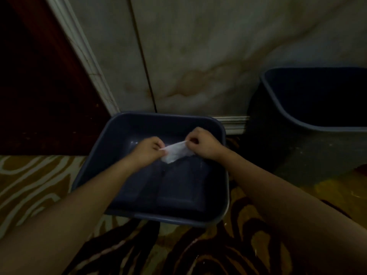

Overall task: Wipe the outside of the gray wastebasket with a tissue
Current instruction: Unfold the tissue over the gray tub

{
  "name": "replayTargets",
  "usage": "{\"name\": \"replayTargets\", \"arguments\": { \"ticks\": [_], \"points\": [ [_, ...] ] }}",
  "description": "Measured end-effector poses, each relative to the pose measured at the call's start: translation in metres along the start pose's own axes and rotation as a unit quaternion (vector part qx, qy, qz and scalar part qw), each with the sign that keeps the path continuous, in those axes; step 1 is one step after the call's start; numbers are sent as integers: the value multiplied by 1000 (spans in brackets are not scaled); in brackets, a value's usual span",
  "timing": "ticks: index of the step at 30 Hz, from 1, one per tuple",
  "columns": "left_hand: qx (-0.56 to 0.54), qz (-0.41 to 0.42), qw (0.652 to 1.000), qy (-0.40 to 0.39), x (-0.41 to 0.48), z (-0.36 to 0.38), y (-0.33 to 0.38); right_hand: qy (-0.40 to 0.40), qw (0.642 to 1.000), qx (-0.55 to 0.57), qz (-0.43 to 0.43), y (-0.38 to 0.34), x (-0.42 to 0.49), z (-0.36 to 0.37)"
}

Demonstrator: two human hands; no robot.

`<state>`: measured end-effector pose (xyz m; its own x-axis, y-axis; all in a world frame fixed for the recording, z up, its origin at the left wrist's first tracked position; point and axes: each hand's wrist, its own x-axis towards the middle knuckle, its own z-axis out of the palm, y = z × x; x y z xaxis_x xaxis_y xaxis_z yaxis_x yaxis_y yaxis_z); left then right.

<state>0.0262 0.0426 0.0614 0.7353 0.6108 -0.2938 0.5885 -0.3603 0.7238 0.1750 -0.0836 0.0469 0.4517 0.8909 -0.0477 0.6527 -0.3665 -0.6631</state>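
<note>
A gray-blue rectangular wastebasket (111,135) stands open on the patterned floor right below me, against the wall. Over its opening, my left hand (148,150) and my right hand (202,144) each pinch one end of a white tissue (175,152), which stretches between them. Both hands are closed on the tissue and hover above the inside of the basket. The basket's outer walls are mostly hidden from this top-down angle.
A second, larger dark wastebasket (288,116) stands at the right against the wall. A dark wooden door (35,96) with a white frame (89,66) is at the left. The marbled wall (198,56) rises behind; the floor (29,185) has a brown swirl pattern.
</note>
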Motion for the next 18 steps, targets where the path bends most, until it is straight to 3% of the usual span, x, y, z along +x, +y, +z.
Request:
{"name": "replayTargets", "arguments": {
  "ticks": [6,11,18],
  "points": [
    [-96,43,994,-27,-20,-10,59,83,989,112,55,-25,-31,-49],
    [-95,60,992,-55,-33,-14,99,93,979,163,80,-42,-72,-81],
    [-24,122,979,-164,-55,-5,151,151,937,269,166,-51,-135,-117]
  ]
}}
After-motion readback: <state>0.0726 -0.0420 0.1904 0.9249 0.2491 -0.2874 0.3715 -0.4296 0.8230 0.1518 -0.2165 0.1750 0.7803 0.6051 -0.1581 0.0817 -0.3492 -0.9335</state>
